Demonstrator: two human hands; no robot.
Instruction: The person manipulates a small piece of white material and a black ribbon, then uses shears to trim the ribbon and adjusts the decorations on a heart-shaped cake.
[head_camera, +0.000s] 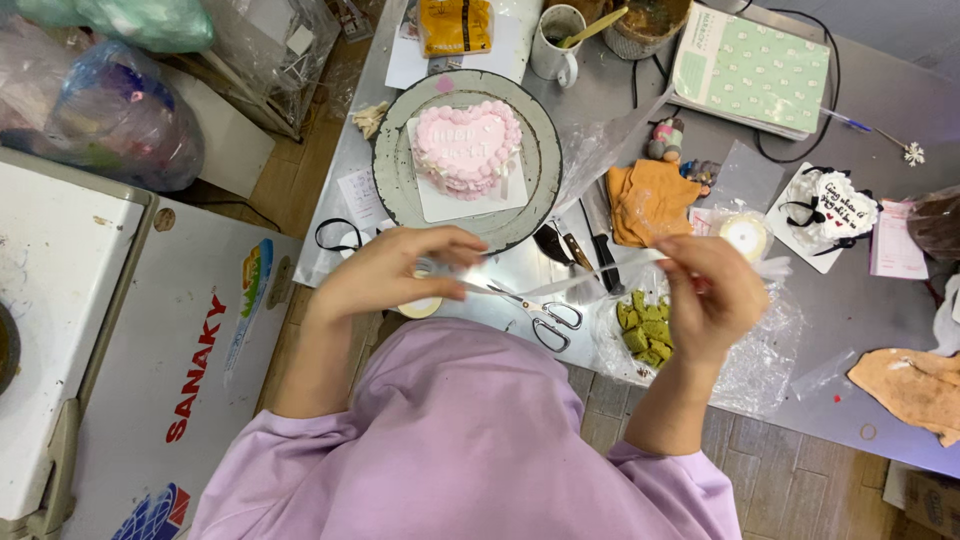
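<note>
Ribbon (600, 268) stretched taut between left hand (395, 270) and right hand (715, 295), both pinched shut on its ends, above scissors (540, 312).

Lilac top, loose and soft-looking, covering head and shoulders. Sleeves (300, 450) are pushed up near the elbows. Forearms bare, no rings or watch.

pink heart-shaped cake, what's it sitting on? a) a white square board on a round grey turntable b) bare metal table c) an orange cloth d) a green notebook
a: the pink heart-shaped cake rests on a white square board, which lies on the round grey turntable beyond the two hands.
</note>
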